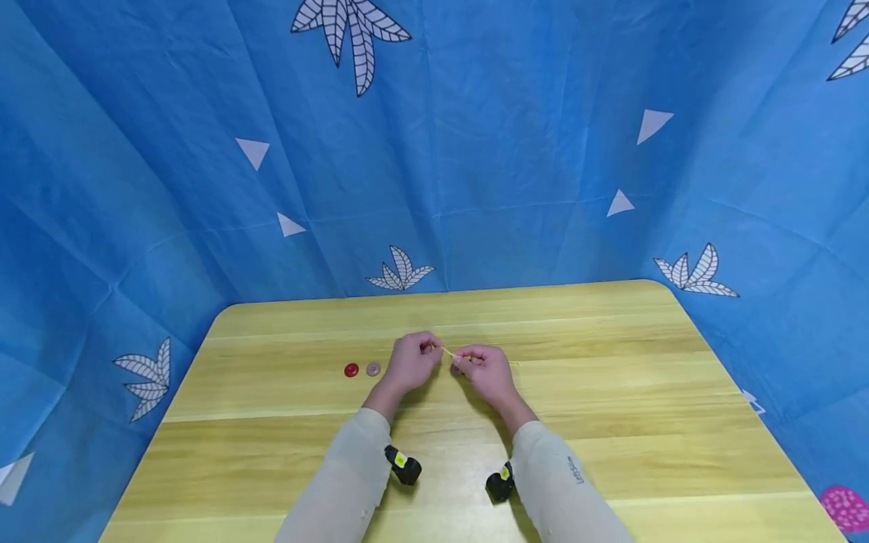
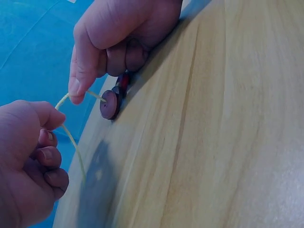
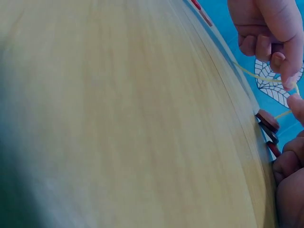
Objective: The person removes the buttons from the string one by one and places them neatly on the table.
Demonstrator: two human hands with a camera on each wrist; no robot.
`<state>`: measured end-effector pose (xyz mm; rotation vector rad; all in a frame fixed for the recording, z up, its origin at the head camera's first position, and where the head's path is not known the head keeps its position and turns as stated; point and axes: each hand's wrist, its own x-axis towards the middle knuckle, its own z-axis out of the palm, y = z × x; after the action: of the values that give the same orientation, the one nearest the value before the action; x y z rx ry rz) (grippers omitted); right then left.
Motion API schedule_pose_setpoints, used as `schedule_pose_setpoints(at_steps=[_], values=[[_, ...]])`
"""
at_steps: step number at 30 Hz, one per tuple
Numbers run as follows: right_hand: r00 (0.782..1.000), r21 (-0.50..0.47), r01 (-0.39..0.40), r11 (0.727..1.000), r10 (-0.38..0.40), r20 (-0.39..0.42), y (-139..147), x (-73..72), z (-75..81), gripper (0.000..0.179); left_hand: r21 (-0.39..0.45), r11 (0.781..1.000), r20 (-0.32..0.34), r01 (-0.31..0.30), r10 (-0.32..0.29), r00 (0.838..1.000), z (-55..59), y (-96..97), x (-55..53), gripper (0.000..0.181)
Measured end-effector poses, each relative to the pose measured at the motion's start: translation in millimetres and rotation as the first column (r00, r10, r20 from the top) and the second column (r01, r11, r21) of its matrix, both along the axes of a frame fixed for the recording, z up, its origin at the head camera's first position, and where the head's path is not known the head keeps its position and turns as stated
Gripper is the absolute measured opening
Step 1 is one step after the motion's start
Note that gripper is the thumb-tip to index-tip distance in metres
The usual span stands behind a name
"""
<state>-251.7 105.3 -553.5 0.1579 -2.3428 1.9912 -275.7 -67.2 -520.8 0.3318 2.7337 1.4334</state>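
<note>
A thin yellow string (image 1: 447,351) runs between my two hands above the table. Thumb and finger of my left hand (image 1: 413,358) pinch it, and its loose tail hangs toward the tabletop in the left wrist view. My right hand (image 1: 486,372) pinches the same string a short way to the right. Close under the right hand, the string enters a brown button (image 2: 109,104), with a black button (image 3: 269,132) and a red button (image 3: 274,148) behind it. The head view hides most of this threaded group. Farther left lie another red button (image 1: 351,369) and a pinkish button (image 1: 373,369).
The wooden tabletop (image 1: 611,422) has rounded far corners. A blue patterned curtain (image 1: 502,151) hangs behind and at both sides. Each sleeve carries a black wrist camera (image 1: 406,467). Another bit of string (image 1: 516,363) shows right of the right hand.
</note>
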Motion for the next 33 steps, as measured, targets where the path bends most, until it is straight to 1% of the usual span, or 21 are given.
schedule_pose_setpoints(at_steps=[3,9,12,15,16,19,23,25,28,31,33], values=[[1.000,0.037,-0.002,0.999,0.002,-0.017,0.0,-0.2,0.8,0.009,0.009,1.000,-0.008,-0.020,0.020,1.000,1.9,-0.4,-0.9,0.006],[1.000,0.079,-0.011,0.997,0.010,0.008,2.3,-0.9,1.8,0.030,0.018,0.998,-0.004,-0.057,0.057,0.998,5.0,-2.9,-1.8,0.007],[1.000,0.093,-0.016,0.996,0.015,0.012,3.2,-2.8,2.8,0.036,0.030,0.997,-0.024,-0.065,0.065,0.998,7.3,-3.8,-2.3,0.007],[1.000,0.151,-0.023,0.988,0.022,0.010,3.3,-4.5,3.3,0.039,0.043,0.997,-0.039,-0.072,0.073,0.997,9.8,-4.2,-2.1,0.007],[1.000,0.174,-0.029,0.984,0.028,0.008,3.1,-4.9,3.7,0.040,0.046,0.996,-0.043,-0.075,0.077,0.996,10.3,-4.3,-1.9,0.006],[0.999,0.245,-0.034,0.969,0.033,0.008,2.1,-5.6,3.1,0.040,0.035,0.995,-0.024,-0.099,0.100,0.995,12.0,-4.9,0.7,0.007],[0.999,0.298,-0.025,0.954,0.018,0.027,0.1,-4.7,2.2,0.039,0.024,0.993,-0.009,-0.115,0.115,0.993,12.3,-5.5,4.0,0.010],[0.999,0.324,-0.019,0.946,0.009,0.031,-0.7,-4.2,1.3,0.039,0.034,0.994,-0.019,-0.108,0.109,0.994,12.3,-5.6,5.0,0.011],[1.000,0.376,-0.016,0.926,0.011,0.014,-2.1,-3.7,0.9,0.036,0.027,0.993,-0.018,-0.118,0.119,0.993,13.4,-6.0,6.9,0.011],[1.000,0.426,-0.008,0.905,0.016,-0.016,-4.0,-3.7,1.5,0.032,0.043,0.994,-0.030,-0.104,0.105,0.994,15.3,-5.4,6.9,0.007],[1.000,0.439,-0.001,0.899,0.013,-0.024,-5.2,-3.3,2.6,0.027,0.056,0.994,-0.040,-0.092,0.095,0.995,17.2,-5.1,6.6,0.006]])
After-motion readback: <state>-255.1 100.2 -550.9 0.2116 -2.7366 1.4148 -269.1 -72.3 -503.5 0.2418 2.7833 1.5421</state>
